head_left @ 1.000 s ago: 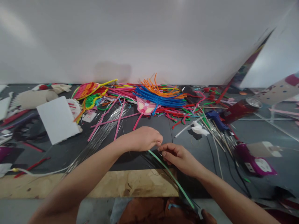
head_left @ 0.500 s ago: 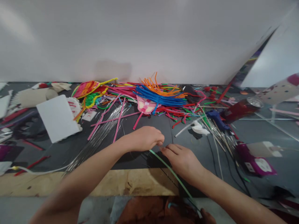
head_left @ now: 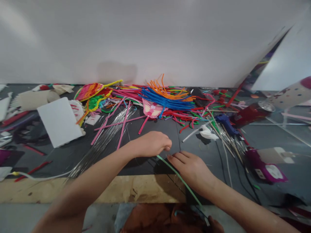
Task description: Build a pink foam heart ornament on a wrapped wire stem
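Tracing the green strip (head_left: 179, 178), its long axis slanting down-right from just below my left hand's (head_left: 152, 144) curled fingers, grip unclear, past my right hand's (head_left: 191, 171) open fingers and the plywood board's (head_left: 136, 191) right end.

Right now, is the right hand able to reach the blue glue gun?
Probably yes. The right hand lies close to the blue glue gun, and only thin sticks and a white paper scrap lie near its way; nothing tall blocks it.
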Demonstrator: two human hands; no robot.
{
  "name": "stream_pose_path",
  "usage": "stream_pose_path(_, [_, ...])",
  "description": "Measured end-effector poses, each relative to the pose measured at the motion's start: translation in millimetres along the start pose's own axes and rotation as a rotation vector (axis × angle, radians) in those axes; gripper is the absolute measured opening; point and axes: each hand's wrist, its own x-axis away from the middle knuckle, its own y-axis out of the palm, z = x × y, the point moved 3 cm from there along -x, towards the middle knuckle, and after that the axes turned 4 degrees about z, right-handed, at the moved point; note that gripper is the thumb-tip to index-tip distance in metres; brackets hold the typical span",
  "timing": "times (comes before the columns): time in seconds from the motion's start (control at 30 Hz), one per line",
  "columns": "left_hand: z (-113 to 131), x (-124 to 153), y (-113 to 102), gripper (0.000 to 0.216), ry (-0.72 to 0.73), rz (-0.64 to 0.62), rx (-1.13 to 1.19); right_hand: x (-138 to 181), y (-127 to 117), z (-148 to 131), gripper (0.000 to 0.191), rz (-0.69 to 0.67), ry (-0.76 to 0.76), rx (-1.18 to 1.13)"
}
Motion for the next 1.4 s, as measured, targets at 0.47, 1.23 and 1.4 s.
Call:
stream_pose_path(0.47, [-6, 1, -4, 0.020, -0.035, 0.033, -0.005, 9, 7, 2, 0.023, 0.076, 0.078, -0.052])
stream_pose_path(1.23, [3, -1, -1, 0.017, -0.066, 0.017, -0.072, -14, 20, 22, 0.029, -0.229, 0.653, -1.168])
stream_pose_path(1.4, [4, -1, 0, 0.018, -0.084, 0.009, -0.103, -17, 23, 23, 0.027, -0.237, 0.674, -1.236])
